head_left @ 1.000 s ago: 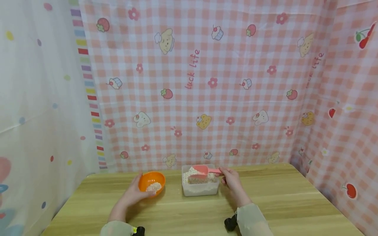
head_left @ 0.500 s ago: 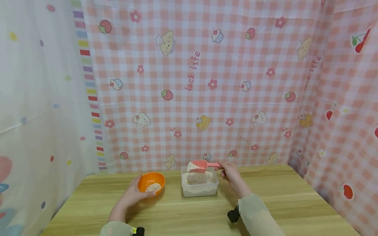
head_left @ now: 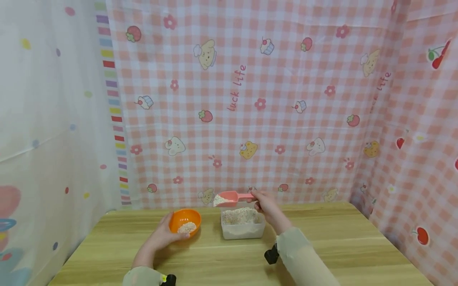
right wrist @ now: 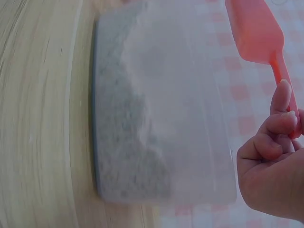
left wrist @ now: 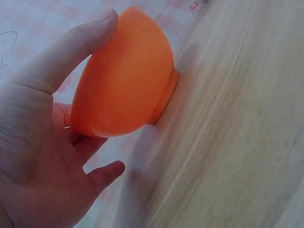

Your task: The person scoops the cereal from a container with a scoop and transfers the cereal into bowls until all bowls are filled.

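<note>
In the head view my left hand (head_left: 164,234) holds an orange bowl (head_left: 193,217) at its left side, thumb on the near rim. A small heap of pale flakes (head_left: 187,228), like oats, lies inside. The left wrist view shows the thumb against the bowl (left wrist: 128,78) and its base close to the tabletop. My right hand (head_left: 267,206) grips the handle of a pink scoop (head_left: 231,197), raised above a clear plastic container (head_left: 243,231). Pale flakes fill the front of the scoop. In the right wrist view, fingers curl around the scoop's handle (right wrist: 293,107).
Flakes (head_left: 240,215) fill much of the container, which stands to the right of the bowl. Both sit on a wooden table (head_left: 222,262). Behind it hangs a pink checked curtain (head_left: 229,131), with a pale dotted curtain (head_left: 53,139) on the left.
My right hand has lifted the loaded scoop out of the flakes and carried it left, toward the bowl. The left hand and the bowl have stayed in place.
</note>
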Demonstrator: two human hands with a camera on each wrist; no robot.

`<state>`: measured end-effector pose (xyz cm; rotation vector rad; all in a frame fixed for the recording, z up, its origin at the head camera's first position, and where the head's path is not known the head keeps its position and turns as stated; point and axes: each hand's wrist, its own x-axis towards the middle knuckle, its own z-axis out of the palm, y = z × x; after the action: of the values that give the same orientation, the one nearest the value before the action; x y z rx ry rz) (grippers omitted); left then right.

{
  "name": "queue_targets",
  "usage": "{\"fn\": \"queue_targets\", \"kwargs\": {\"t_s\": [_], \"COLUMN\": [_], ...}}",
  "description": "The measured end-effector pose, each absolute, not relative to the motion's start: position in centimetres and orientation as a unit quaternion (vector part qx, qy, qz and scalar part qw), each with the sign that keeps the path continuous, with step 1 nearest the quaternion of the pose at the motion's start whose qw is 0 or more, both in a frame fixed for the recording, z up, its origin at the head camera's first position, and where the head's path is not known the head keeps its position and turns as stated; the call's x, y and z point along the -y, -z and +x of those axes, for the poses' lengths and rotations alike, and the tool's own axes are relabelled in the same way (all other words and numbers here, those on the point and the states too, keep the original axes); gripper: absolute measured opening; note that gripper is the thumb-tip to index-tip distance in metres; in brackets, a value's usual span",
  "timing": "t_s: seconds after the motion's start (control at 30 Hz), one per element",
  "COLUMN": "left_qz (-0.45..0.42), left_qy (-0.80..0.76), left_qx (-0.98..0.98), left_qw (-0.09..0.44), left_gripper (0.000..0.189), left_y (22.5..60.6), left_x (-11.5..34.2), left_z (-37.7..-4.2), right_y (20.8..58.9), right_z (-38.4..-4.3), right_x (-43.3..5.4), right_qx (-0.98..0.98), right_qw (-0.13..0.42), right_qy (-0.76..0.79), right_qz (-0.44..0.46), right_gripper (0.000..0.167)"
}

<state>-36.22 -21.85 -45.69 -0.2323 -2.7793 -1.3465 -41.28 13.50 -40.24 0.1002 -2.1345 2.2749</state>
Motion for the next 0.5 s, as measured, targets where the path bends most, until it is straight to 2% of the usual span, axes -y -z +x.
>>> {"fn": "queue_targets", "kwargs": {"t_s": [0.27,0.5], "left_qz": [-0.078,-0.081], "left_qy": [0.441,0.439], "left_qx": [0.894,0.895], "left_qw": [0.014,0.017], "left_gripper": [0.115,0.116], "left_y": [45.6,45.6], "left_x": [22.2,22.1], "left_z": [-36.0,-36.1], "right_y": [39.7,39.1], "right_z": [-41.8,-41.9], "right_x": [-10.7,-8.6], "right_qx": [0.693,0.711], "right_qw": [-0.008,-0.027], "right_qy": [-0.720,-0.699], "right_qz": [0.039,0.072], "right_gripper": [0.038,0.036]}}
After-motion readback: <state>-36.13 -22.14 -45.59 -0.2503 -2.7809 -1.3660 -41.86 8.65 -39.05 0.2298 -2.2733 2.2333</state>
